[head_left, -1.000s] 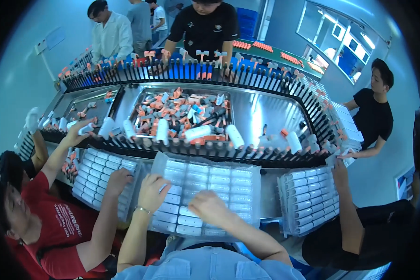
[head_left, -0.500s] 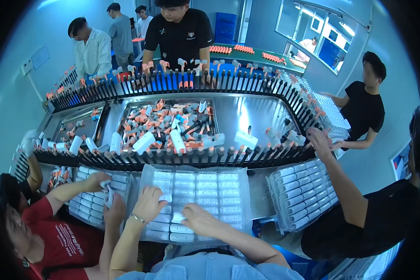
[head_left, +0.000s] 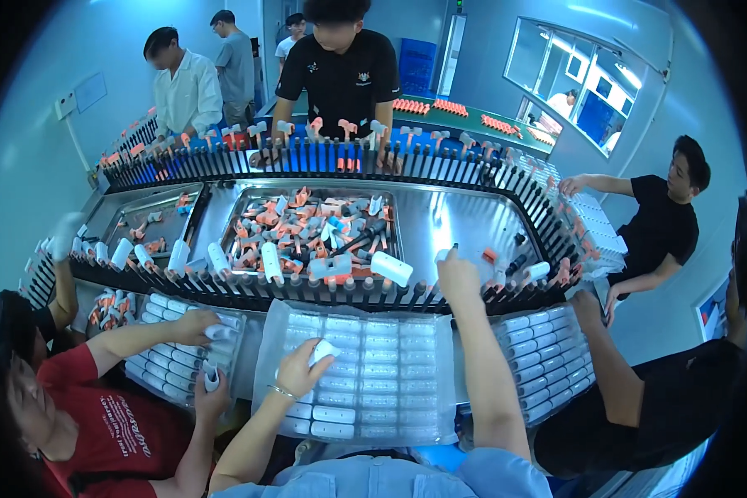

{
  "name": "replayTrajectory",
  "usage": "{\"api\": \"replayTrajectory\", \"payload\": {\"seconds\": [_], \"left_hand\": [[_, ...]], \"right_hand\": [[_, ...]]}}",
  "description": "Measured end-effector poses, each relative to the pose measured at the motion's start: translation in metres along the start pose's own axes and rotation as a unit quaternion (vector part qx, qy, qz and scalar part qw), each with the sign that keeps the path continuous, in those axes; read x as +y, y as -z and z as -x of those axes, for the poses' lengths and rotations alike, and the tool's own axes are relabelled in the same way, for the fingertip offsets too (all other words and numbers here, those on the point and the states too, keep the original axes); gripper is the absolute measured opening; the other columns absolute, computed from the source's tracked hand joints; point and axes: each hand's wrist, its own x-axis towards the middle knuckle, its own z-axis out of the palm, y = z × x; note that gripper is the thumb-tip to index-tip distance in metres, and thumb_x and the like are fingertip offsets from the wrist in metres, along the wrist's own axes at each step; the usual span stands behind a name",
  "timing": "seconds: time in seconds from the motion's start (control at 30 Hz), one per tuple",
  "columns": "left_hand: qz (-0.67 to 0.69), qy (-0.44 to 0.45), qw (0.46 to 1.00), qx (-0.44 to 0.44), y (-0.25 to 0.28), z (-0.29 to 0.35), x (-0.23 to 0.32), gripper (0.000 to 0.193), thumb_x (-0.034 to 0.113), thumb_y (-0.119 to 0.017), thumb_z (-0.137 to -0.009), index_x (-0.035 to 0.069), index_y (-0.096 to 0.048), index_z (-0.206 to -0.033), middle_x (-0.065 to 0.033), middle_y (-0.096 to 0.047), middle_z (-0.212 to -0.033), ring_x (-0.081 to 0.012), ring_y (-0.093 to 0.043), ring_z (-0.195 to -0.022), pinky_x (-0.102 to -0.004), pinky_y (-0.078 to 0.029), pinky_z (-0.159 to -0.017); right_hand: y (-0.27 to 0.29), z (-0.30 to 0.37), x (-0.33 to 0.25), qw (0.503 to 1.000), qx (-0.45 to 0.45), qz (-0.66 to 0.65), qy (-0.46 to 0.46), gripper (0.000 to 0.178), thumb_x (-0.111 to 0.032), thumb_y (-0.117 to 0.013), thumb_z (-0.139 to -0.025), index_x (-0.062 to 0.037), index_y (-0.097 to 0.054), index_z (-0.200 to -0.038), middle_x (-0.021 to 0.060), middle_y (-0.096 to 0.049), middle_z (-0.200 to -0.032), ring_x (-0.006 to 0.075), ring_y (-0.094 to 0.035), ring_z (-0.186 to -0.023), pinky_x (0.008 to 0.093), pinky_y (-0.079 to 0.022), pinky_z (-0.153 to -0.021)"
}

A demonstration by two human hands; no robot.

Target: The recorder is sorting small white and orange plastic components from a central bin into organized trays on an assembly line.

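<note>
Head view: left hand (head_left: 300, 368) clamps its fingers on a white shell (head_left: 324, 352), a clear tray (head_left: 423, 365) beneath them; ahead, right hand (head_left: 459, 275) reaches over black posts (head_left: 350, 296), a white piece (head_left: 442, 255) beside its fingertips, whether gripped I cannot tell.

The person wears a light blue shirt (head_left: 361, 481) with seams on the front; its right sleeve (head_left: 504, 471) stops around the elbow. 1 thin, shiny bracelet (head_left: 280, 391) circles the left wrist.

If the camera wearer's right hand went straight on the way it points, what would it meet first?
Depth is unclear, but probably the shiny metal tray beyond the right hand; passing above that, the far black pegs.
</note>
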Motion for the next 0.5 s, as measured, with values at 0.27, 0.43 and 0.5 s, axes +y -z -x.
{"api": "replayTrajectory", "payload": {"seconds": [0.27, 0.43, 0.5], "left_hand": [[0.120, 0.103, 0.986, 0.049, 0.007, 0.000, -0.020, 0.035, 0.027, -0.058, -0.085, 0.000, -0.051, -0.106, -0.0127, -0.062, -0.074, -0.0202, -0.062, -0.060, -0.0309, -0.047, -0.052], [0.350, 0.171, 0.921, 0.027, 0.013, -0.016, -0.007, 0.024, 0.015, -0.053, -0.089, -0.001, -0.047, -0.105, -0.0091, -0.063, -0.079, -0.0134, -0.061, -0.062, -0.0253, -0.048, -0.050], [0.400, 0.149, 0.904, 0.003, 0.007, -0.028, 0.009, 0.024, 0.014, -0.053, -0.089, 0.000, -0.044, -0.107, -0.0107, -0.063, -0.084, -0.0137, -0.061, -0.061, -0.0264, -0.050, -0.051]], "right_hand": [[0.024, 0.035, -0.084, 0.992, 0.071, -0.099, 0.029, 0.063, -0.010, -0.063, -0.075, 0.0066, -0.032, -0.127, 0.0288, -0.044, -0.114, 0.0405, -0.043, -0.111, 0.0455, -0.040, -0.089], [0.041, 0.140, -0.139, 0.900, -0.025, -0.357, 0.251, 0.020, -0.016, -0.059, -0.071, -0.0053, -0.058, -0.088, 0.0120, -0.059, -0.088, 0.0276, -0.056, -0.089, 0.0418, -0.045, -0.073], [0.045, 0.173, -0.158, 0.871, -0.151, -0.341, 0.319, 0.018, -0.018, -0.061, -0.074, -0.0057, -0.057, -0.086, 0.0104, -0.056, -0.084, 0.0271, -0.055, -0.082, 0.0409, -0.046, -0.071]]}}
